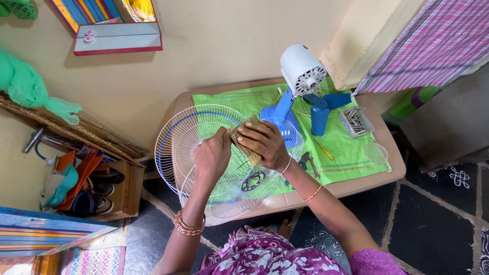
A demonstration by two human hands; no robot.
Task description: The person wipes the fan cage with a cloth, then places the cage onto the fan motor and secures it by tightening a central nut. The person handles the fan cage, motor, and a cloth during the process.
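free: green mat [351,153] front right | blocked: fan motor [302,71] behind, screw tray [355,122] right, wire guard [204,153] left

White wire fan guard [204,153], checked cloth [244,145] seemingly pressed on.
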